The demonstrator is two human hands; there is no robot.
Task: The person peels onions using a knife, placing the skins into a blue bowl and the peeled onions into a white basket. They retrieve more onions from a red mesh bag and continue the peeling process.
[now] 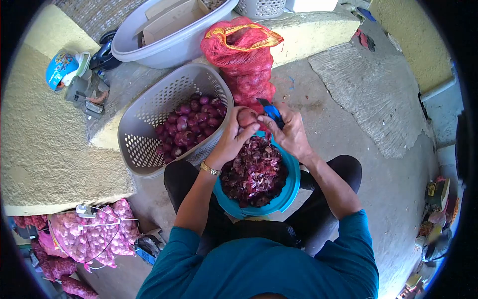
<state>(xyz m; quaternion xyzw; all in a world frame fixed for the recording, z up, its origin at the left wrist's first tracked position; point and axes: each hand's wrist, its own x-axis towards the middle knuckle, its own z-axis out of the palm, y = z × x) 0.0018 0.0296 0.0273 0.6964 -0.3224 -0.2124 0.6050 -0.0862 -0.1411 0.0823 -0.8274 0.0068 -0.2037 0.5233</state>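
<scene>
A reddish onion [246, 117] is held in my left hand [233, 139], whose fingers curl round it. My right hand [290, 130] grips a blue cutter knife [272, 112] with its dark blade pointing up and left, and its thumb touches the onion. Both hands are over the far rim of a teal tub [294, 187], which holds a heap of dark red onion skins [254, 172]. To the left stands a grey perforated basket [144, 117] with purple onions [186, 124] in it.
Beyond my hands stands a red mesh sack [246, 74]. A large pale tub [169, 55] rests on a raised ledge [318, 37]. Mesh bags of pinkish bulbs [97, 231] lie at the lower left. My knees flank the teal tub.
</scene>
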